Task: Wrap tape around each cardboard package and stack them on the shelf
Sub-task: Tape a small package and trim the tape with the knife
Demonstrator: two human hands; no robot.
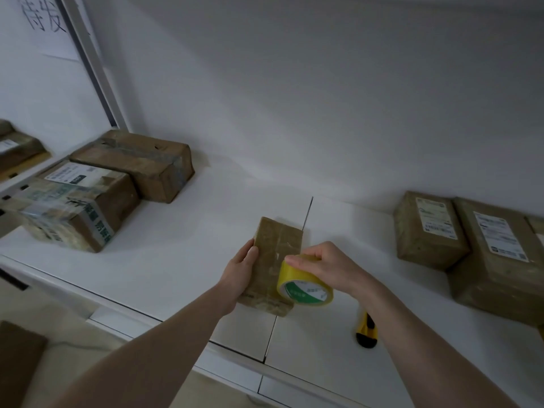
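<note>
A small cardboard package (269, 262) is lying on the white table (176, 245), across the seam between two table panels. The left hand (240, 273) is gripping the package along its left edge, thumb lying on the top face and fingers curled under the side. The right hand (321, 265) is holding a yellow tape roll (303, 285) from above, fingers wrapped over its outer rim, and is pressing the roll against the package's right edge. A strip of tape is perhaps running from the roll onto the box, though the blur is hiding it.

Near the right forearm, a yellow and black utility knife (366, 329) is resting on the table. At the far left, two taped boxes (117, 184) are sitting together, touching. At the right, two labelled parcels (471, 240) are lying side by side against the wall (294, 98).
</note>
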